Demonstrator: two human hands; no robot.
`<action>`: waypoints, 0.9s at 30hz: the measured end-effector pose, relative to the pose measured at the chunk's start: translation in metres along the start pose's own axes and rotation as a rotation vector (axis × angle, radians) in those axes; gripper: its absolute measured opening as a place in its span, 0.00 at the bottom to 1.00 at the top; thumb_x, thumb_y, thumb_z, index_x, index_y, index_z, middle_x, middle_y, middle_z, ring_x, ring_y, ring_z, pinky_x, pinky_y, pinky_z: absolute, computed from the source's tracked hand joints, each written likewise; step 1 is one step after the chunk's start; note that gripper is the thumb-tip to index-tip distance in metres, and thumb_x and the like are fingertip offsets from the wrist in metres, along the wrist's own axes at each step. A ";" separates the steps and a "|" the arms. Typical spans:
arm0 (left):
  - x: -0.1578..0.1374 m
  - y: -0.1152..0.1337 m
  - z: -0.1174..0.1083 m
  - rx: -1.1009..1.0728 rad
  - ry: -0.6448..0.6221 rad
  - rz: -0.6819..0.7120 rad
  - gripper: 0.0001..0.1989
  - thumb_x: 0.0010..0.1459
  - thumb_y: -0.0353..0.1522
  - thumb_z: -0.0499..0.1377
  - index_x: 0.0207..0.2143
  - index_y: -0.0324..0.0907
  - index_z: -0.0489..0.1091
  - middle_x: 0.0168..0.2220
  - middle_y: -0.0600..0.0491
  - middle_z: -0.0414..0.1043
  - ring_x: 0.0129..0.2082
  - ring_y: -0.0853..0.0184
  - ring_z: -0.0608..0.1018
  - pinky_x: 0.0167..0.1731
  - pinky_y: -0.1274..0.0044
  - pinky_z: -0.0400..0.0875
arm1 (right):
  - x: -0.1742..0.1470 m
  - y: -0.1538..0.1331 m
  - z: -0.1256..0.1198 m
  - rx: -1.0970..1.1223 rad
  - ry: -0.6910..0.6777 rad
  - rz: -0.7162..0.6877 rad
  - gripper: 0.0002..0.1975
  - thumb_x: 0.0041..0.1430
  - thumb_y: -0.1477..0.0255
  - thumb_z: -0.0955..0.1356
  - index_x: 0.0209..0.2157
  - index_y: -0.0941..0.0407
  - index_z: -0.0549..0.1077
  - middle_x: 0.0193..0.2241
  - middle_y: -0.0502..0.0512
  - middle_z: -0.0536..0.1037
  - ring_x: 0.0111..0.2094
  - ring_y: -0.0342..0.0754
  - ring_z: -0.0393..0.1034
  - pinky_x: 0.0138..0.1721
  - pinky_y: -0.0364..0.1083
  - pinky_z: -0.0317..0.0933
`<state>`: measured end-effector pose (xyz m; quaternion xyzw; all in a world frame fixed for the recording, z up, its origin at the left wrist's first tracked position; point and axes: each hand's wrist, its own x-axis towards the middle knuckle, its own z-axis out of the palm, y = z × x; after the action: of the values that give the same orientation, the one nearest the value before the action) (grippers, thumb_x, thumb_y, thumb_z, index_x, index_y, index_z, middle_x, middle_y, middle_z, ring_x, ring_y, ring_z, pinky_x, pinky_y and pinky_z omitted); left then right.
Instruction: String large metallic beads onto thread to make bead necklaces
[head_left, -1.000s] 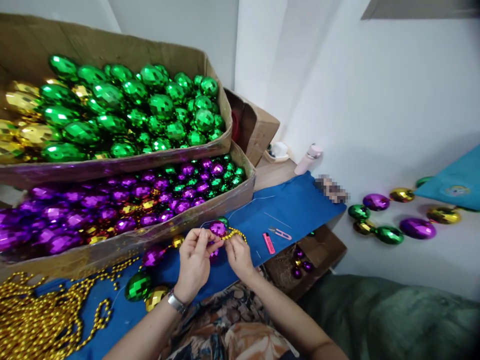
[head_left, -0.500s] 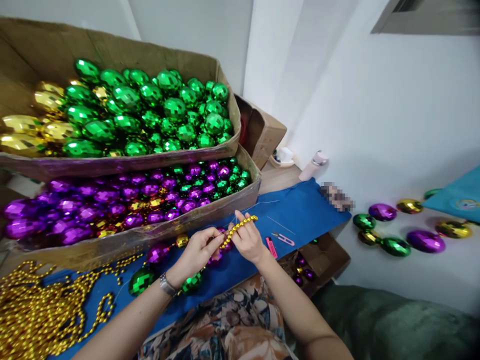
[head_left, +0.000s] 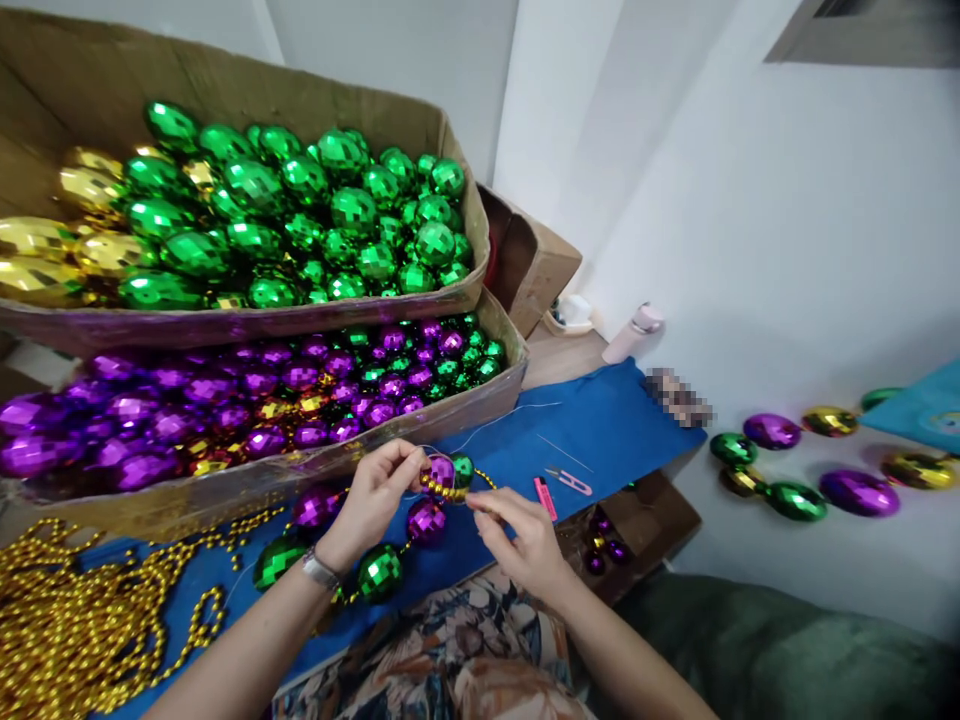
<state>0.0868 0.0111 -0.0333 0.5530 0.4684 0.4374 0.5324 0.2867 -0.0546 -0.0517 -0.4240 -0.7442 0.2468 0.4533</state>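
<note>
A short strand of gold beads (head_left: pixel 448 489) stretches between my two hands above the blue cloth. My left hand (head_left: pixel 375 500), wearing a metal watch (head_left: pixel 321 570), pinches its left end, where a thin pale thread loops up. At the other end, my right hand (head_left: pixel 523 540) has thumb and forefinger closed at the last beads; the exact grip is partly hidden. Just beneath and behind the strand lie a purple faceted ball (head_left: pixel 426 521), a green faceted ball (head_left: pixel 380 573) and others, linked by small gold beads.
Cardboard boxes of green and gold balls (head_left: pixel 255 190) and purple balls (head_left: pixel 135 410) stand behind. Loose gold bead strands (head_left: pixel 82 620) heap at left. Thread snips (head_left: pixel 571 481), a pink lighter-like item (head_left: pixel 544 497) and a pink bottle (head_left: pixel 634 333) are on the right of the blue cloth (head_left: pixel 600 420).
My hands have moved apart, my right hand swinging right and down. The gold strand, earlier lying across my right fingers, is now held lower between both hands, and a thread loop shows.
</note>
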 end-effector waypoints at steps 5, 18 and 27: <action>-0.010 0.003 0.011 0.128 -0.098 0.042 0.14 0.58 0.41 0.57 0.27 0.40 0.68 0.22 0.56 0.66 0.22 0.71 0.67 0.23 0.80 0.62 | 0.013 -0.002 0.021 -0.013 0.050 0.188 0.11 0.64 0.71 0.62 0.43 0.55 0.75 0.35 0.56 0.77 0.37 0.46 0.71 0.40 0.45 0.65; -0.026 -0.015 0.013 0.231 -0.100 0.110 0.11 0.60 0.38 0.56 0.30 0.41 0.69 0.25 0.56 0.65 0.24 0.71 0.65 0.25 0.80 0.60 | 0.025 0.003 0.046 0.362 0.161 0.460 0.10 0.62 0.64 0.65 0.33 0.57 0.71 0.29 0.50 0.71 0.31 0.43 0.66 0.34 0.41 0.60; -0.024 -0.031 0.008 -0.064 -0.024 -0.054 0.13 0.59 0.40 0.58 0.28 0.39 0.68 0.22 0.56 0.65 0.23 0.72 0.65 0.25 0.80 0.60 | 0.032 0.015 0.041 0.903 0.275 0.545 0.11 0.61 0.61 0.66 0.34 0.54 0.64 0.26 0.46 0.69 0.29 0.41 0.65 0.35 0.42 0.62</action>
<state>0.0890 -0.0137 -0.0644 0.5278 0.4625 0.4310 0.5672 0.2487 -0.0188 -0.0671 -0.3930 -0.3613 0.5929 0.6030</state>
